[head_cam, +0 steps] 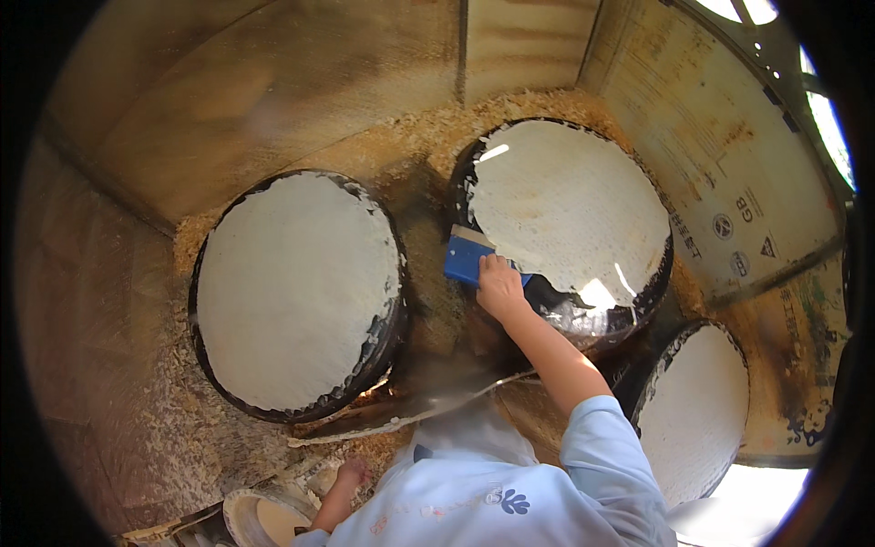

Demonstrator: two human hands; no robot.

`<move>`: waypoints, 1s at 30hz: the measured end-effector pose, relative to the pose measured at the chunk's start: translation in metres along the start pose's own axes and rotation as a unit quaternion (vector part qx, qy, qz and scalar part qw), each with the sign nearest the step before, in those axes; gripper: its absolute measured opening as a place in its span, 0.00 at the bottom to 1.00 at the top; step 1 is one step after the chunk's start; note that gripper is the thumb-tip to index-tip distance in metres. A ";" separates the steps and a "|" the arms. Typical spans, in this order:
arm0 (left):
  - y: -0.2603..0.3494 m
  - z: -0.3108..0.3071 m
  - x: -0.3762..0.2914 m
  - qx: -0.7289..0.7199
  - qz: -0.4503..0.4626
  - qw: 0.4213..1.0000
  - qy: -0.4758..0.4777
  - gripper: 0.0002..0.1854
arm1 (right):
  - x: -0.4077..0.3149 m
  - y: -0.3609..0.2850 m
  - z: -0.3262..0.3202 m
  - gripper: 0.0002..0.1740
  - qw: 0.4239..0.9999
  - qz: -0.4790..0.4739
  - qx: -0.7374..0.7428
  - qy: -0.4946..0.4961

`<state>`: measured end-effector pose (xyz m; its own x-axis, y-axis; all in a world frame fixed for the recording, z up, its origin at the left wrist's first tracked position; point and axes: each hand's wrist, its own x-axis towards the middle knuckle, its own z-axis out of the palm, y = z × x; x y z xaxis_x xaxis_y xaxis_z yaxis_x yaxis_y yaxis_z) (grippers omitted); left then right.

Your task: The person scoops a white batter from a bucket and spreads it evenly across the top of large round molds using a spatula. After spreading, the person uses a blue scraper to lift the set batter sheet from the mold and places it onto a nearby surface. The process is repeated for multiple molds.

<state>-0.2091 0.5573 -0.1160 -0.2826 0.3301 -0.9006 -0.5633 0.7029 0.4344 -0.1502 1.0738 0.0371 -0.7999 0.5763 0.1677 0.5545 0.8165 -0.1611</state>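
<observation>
My right hand [500,283] grips a blue scraper [466,258] with a pale edge, at the lower left rim of a round black griddle. A thin white layer of batter [567,198] covers most of this griddle; dark metal shows along its near edge. My left hand [354,472] hangs low near my body, beside a pail [236,523] of pale liquid; no held thing can be made out in it. Left of the scraper lies a second black griddle, coated with a white layer [294,287] whose edge is ragged on the right.
A third white-coated griddle [694,410] stands at the lower right. Panels [724,164], some printed, wall the area behind. Pale flaky crumbs [547,106] lie around the griddles. A glow shows under the left griddle, and a curved, crusted edge [410,417] runs in front of my body.
</observation>
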 end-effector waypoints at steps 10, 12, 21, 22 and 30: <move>-0.015 0.019 -0.075 -0.008 -0.056 0.995 0.082 0.10 | 0.153 -0.010 0.024 0.10 0.992 0.110 -0.015 -0.066; -0.006 0.022 -0.074 0.015 -0.062 0.994 0.084 0.10 | 0.179 -0.008 0.023 0.11 0.985 0.164 0.006 -0.046; -0.002 0.011 -0.041 0.075 -0.040 0.993 0.078 0.10 | 0.215 0.066 -0.058 0.11 0.892 0.372 0.208 0.151; -0.005 0.009 -0.034 0.086 -0.036 0.993 0.073 0.10 | 0.194 0.079 -0.062 0.11 0.832 0.377 0.360 0.192; -0.039 -0.017 0.036 0.245 0.018 0.969 0.028 0.11 | -0.074 0.110 -0.062 0.14 0.434 0.378 0.668 0.471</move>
<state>-0.2100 0.5311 -0.1649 -0.3453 0.3345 -0.8769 -0.1199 0.9110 0.3947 -0.0156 1.1236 0.0674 0.2937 0.9343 -0.2018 -0.5550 -0.0052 -0.8318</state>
